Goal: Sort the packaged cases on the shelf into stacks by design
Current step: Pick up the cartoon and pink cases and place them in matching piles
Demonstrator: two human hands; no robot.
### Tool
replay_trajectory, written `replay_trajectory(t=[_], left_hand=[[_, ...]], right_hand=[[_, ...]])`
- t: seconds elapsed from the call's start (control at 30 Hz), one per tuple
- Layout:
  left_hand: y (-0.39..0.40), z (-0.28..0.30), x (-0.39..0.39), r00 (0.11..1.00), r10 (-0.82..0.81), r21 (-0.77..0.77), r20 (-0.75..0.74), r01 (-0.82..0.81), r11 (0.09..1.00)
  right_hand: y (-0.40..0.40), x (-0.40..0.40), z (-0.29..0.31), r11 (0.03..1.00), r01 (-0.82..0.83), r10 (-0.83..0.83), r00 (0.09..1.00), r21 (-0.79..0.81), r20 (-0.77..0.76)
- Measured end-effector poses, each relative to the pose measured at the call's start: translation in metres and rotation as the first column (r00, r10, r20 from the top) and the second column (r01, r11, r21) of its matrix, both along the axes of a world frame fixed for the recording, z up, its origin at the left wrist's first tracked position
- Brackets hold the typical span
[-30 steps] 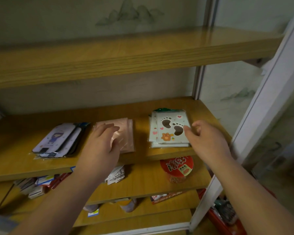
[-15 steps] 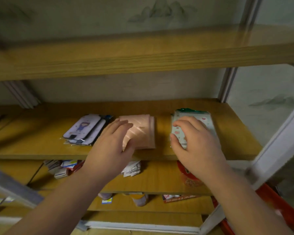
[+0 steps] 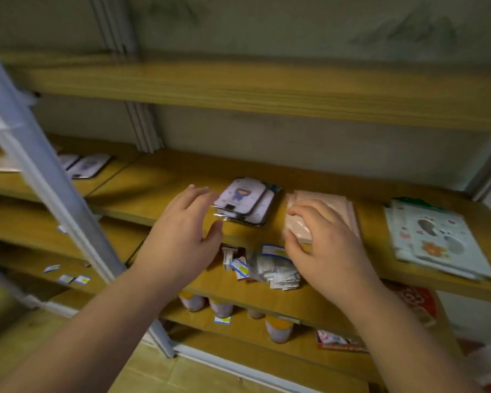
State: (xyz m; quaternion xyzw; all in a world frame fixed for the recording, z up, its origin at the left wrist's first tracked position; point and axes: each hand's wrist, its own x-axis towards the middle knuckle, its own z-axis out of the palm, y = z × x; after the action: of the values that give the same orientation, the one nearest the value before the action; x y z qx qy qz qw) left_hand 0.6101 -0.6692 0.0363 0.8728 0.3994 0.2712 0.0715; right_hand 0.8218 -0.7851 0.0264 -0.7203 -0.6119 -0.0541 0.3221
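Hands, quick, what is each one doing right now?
Left hand: open, fingers at the purple cartoon case stack, no grip seen.
Right hand: curled fingers gripping the pink case stack.

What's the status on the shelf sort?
Left hand open at the purple cartoon-girl case stack. Right hand grips the plain pink packet stack. Footprint-print stack untouched. Nothing blocking.

Dim room, pale wall [image 3: 295, 21], wooden shelving [image 3: 238, 89], grey metal upright [image 3: 40, 177]

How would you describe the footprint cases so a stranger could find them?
On the middle wooden shelf three stacks lie in a row. The footprint cases are the rightmost, past the pink stack. Only theirs are pale with dark footprints.
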Motion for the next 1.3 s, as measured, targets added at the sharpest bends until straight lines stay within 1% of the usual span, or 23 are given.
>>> replay_trajectory(t=[0.13,0.3,0.47,0.6,0.8,0.93,1.1,1.3], left_hand=[[0.020,0.004,-0.068,0.997,0.079,0.006,0.025,-0.079,0.997],[0.040,0.011,-0.153,0.990,0.135,0.033,0.037,-0.136,0.990],[0.057,0.013,-0.236,0.978,0.202,0.033,0.046,-0.204,0.979],[0.071,0.013,-0.287,0.966,0.253,0.006,0.054,-0.254,0.967],[0.095,0.002,-0.339,0.940,0.334,-0.057,0.069,-0.330,0.942],[0.117,-0.013,-0.370,0.924,0.379,-0.076,0.042,-0.376,0.924],[0.157,-0.017,-0.402,0.891,0.454,-0.053,0.000,-0.453,0.890],[0.225,-0.001,-0.417,0.887,0.462,-0.037,-0.029,-0.462,0.886]], right_hand=[[0.033,-0.051,0.009,0.999,-0.031,0.031,1.000,-0.015,0.004],[0.072,-0.125,0.015,0.997,-0.075,0.075,0.997,0.002,0.023],[0.108,-0.201,0.015,0.994,-0.107,0.107,0.994,0.004,0.030],[0.130,-0.254,0.012,0.989,-0.146,0.146,0.989,-0.007,0.037],[0.172,-0.312,0.005,0.966,-0.254,0.256,0.966,-0.051,0.041],[0.214,-0.351,0.001,0.937,-0.346,0.347,0.937,-0.048,0.027],[0.268,-0.393,-0.001,0.902,-0.432,0.432,0.902,-0.017,0.018],[0.341,-0.437,0.000,0.876,-0.481,0.482,0.876,-0.043,0.019]])
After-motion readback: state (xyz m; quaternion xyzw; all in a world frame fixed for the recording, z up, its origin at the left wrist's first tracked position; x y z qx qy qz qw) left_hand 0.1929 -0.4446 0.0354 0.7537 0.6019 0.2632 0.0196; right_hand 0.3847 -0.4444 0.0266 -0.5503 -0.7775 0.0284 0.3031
